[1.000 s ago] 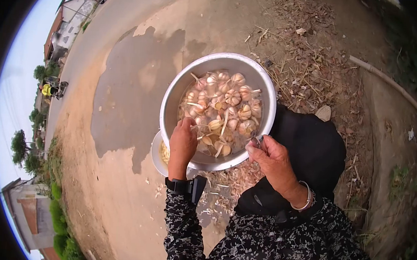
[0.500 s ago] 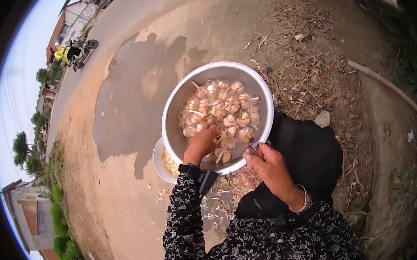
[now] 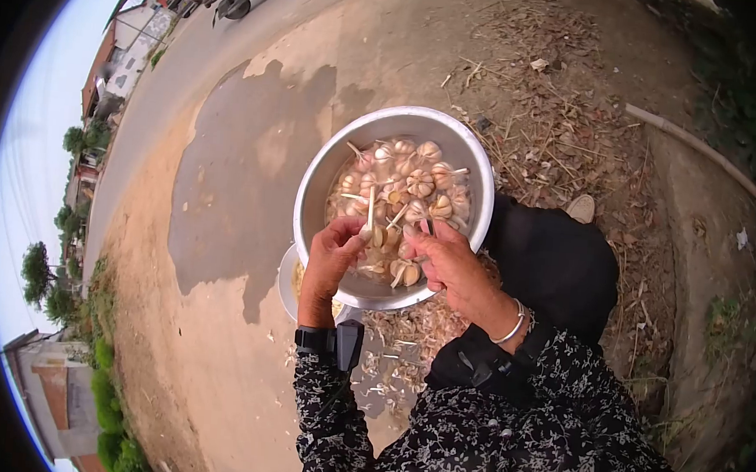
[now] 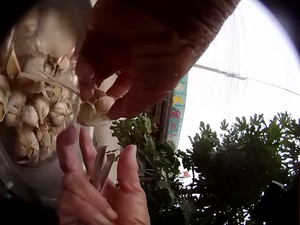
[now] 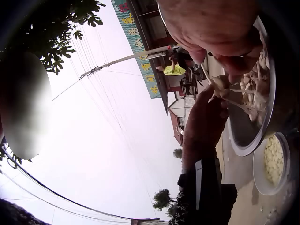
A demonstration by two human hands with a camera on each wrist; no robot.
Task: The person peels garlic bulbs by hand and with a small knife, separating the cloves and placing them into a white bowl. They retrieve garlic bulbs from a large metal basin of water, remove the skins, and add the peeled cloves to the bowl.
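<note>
Dusty roadside ground (image 3: 219, 251). Over the metal bowl (image 3: 325, 175), left hand (image 3: 331, 252) pinches a garlic bulb (image 4: 93, 112); right hand (image 3: 446, 258) grips a small blade (image 4: 101, 164), only clear from the left wrist view.

dull brushed metal basin (image 3: 321, 179) with a smooth wall; papery, matt garlic bulbs (image 3: 418, 183) inside; rough concrete ground (image 3: 219, 251); dry, brittle straw litter (image 3: 560, 135); soft printed cloth sleeve (image 3: 330, 426).
</note>
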